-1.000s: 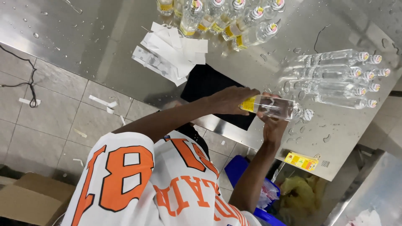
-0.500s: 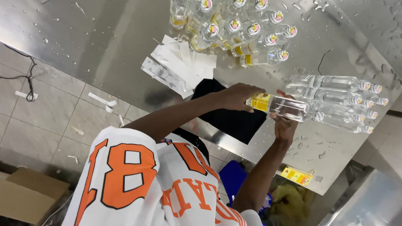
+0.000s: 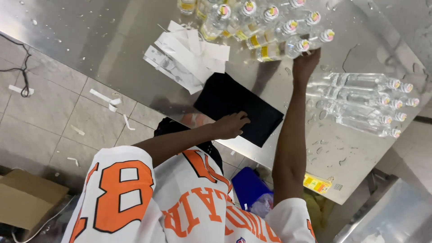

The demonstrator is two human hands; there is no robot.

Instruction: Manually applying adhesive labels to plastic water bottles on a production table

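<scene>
My right hand (image 3: 306, 65) is stretched far out to a cluster of clear bottles with yellow labels (image 3: 270, 27) at the back of the steel table (image 3: 112, 40). Its fingers close around the cap end of one labelled bottle (image 3: 279, 49) lying at the cluster's near edge. My left hand (image 3: 231, 125) rests on a black cloth (image 3: 252, 103) near the table's front edge, fingers spread and holding nothing. Right of my arm, several clear unlabelled bottles (image 3: 360, 99) lie side by side, caps to the right.
A pile of white paper strips (image 3: 189, 54) lies left of the cloth. Water drops dot the table. A sheet of yellow labels (image 3: 317, 183) sits at the table's near right corner. Below are a blue bin (image 3: 249, 184), a tiled floor with paper scraps and a cardboard box (image 3: 27, 198).
My right hand has carried the labelled bottle from in front of me out to the labelled cluster. My left hand has let go of it and dropped onto the black cloth.
</scene>
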